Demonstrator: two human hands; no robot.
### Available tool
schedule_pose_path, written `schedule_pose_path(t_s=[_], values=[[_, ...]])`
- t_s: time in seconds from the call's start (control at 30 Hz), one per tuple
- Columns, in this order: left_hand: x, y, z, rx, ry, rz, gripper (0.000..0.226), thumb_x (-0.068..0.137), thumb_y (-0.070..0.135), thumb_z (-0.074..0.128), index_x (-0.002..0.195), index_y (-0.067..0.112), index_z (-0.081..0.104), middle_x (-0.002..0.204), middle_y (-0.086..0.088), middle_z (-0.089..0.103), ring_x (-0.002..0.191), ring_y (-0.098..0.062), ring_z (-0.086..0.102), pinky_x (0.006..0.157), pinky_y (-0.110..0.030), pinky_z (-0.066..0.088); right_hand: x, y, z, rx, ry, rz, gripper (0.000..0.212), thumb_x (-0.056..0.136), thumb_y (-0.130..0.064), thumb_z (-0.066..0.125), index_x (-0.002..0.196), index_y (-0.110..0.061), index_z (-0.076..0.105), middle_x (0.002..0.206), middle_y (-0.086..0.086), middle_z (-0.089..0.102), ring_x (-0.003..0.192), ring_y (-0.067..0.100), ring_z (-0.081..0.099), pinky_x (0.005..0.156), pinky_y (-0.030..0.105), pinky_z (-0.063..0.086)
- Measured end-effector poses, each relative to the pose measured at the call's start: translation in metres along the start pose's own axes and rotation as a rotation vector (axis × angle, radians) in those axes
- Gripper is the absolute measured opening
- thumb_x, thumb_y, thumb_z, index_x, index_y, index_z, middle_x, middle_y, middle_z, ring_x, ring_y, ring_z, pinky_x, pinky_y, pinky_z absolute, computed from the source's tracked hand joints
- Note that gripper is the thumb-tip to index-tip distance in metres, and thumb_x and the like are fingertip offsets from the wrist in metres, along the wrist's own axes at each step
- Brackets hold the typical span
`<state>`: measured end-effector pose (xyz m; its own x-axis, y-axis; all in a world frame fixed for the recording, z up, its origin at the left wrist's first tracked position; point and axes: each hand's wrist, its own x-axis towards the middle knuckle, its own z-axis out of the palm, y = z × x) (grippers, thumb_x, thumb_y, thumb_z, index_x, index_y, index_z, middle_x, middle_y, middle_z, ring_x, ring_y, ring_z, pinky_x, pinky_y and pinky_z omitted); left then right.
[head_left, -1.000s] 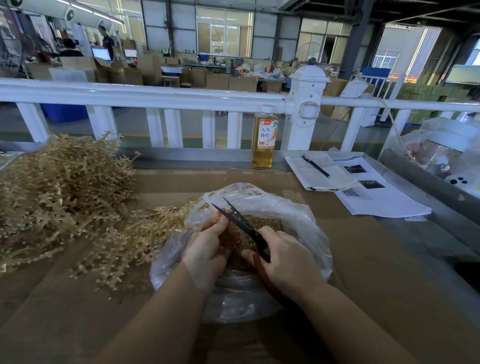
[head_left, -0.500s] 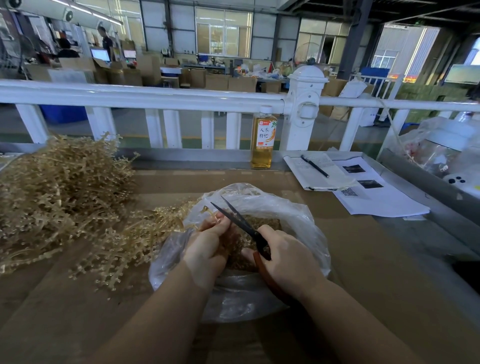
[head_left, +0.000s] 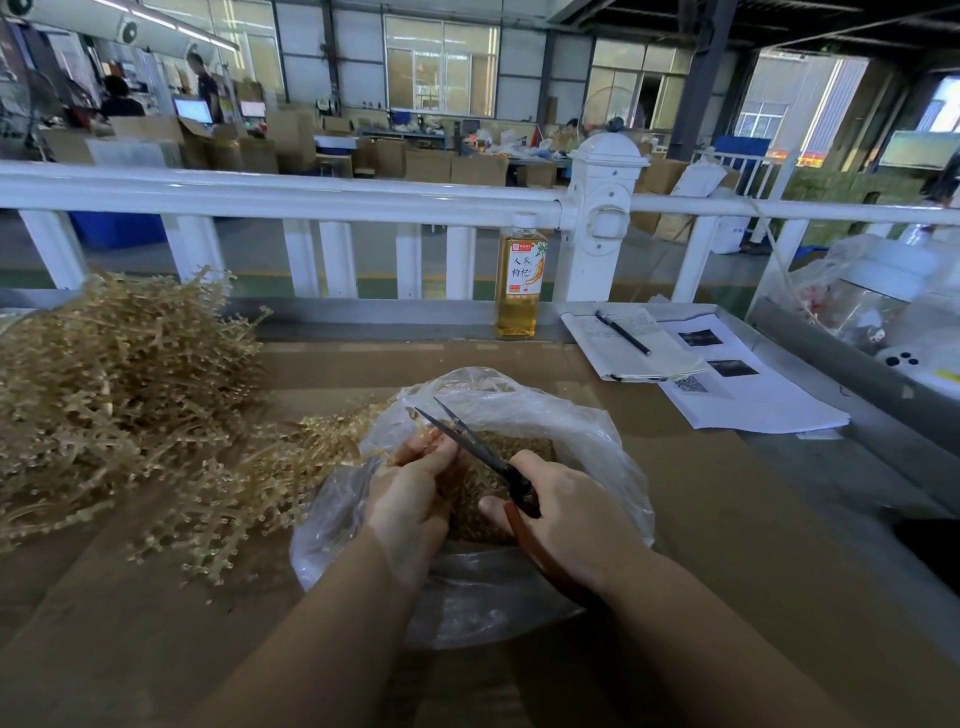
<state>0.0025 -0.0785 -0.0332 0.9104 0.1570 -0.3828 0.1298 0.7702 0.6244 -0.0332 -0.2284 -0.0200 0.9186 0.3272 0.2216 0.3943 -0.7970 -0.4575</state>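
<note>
Both hands are working over the clear plastic bag (head_left: 597, 441), which sits in the middle of the tabletop (head_left: 727, 519), towards the near edge. The right hand (head_left: 566, 514) is wrapped round the reddish handles of the scissors (head_left: 483, 452); the dark blades stand parted, tips pointing at the far edge. The left hand (head_left: 410, 499) has its fingers curled, pinching the end of a dried sprig (head_left: 337, 441) right against the lower blade, just above the bag's mouth. The rest of that sprig trails out to the left across the tabletop. Inside the bag lies a heap of small brown cut bits (head_left: 524, 449). A big tangled pile of dried sprigs (head_left: 114, 374) fills the left edge. At the far edge a bottle of amber drink (head_left: 521, 280) stands upright in front of the white railing (head_left: 311, 195). Towards the far right corner lies an open notebook (head_left: 623, 358) with a pen (head_left: 622, 332) across it, partly overlapping printed sheets (head_left: 753, 400).
</note>
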Motion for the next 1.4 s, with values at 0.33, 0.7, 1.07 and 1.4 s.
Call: schedule_pose_path(t_s=[0.33, 0.7, 1.07, 1.4], values=[[-0.0012, 0.0018, -0.0005, -0.041, -0.052, -0.024, 0.036, 0.081, -0.008, 0.061, 0.060, 0.017, 0.046, 0.078, -0.008, 0.066, 0.075, -0.022, 0.066, 0.077, -0.037, 0.055, 0.0014, -0.0015, 0.0015, -0.006, 0.017, 0.010, 0.029, 0.089, -0.059, 0.048, 0.089, -0.032, 0.041, 0.083, -0.006, 0.055, 0.079, 0.014, 0.054, 0.066, 0.028, 0.037], [-0.0013, 0.0062, -0.0021, 0.004, -0.141, -0.073, 0.020, 0.076, -0.006, 0.063, 0.072, 0.011, 0.054, 0.061, -0.003, 0.069, 0.058, -0.015, 0.069, 0.057, -0.029, 0.059, 0.0062, 0.0030, 0.0035, 0.002, 0.032, -0.023, 0.034, 0.089, -0.059, 0.051, 0.087, -0.025, 0.046, 0.061, -0.011, 0.049, 0.058, 0.005, 0.049, 0.053, 0.016, 0.031], [-0.0054, 0.0058, -0.0008, 0.003, -0.077, -0.039, 0.023, 0.081, -0.011, 0.059, 0.072, 0.009, 0.051, 0.055, -0.004, 0.067, 0.049, -0.015, 0.067, 0.043, -0.022, 0.052, 0.0051, 0.0034, 0.0020, 0.000, -0.004, -0.021, 0.034, 0.090, -0.057, 0.050, 0.095, -0.023, 0.053, 0.077, -0.007, 0.062, 0.071, 0.009, 0.060, 0.069, 0.025, 0.050], [-0.0067, 0.0046, 0.0003, 0.026, -0.070, -0.032, 0.023, 0.082, -0.009, 0.062, 0.073, 0.010, 0.052, 0.055, -0.001, 0.066, 0.055, -0.014, 0.069, 0.068, -0.031, 0.056, 0.0043, 0.0042, 0.0027, 0.004, 0.006, 0.007, 0.034, 0.089, -0.057, 0.052, 0.089, -0.023, 0.053, 0.069, -0.008, 0.057, 0.067, 0.011, 0.057, 0.065, 0.025, 0.046]])
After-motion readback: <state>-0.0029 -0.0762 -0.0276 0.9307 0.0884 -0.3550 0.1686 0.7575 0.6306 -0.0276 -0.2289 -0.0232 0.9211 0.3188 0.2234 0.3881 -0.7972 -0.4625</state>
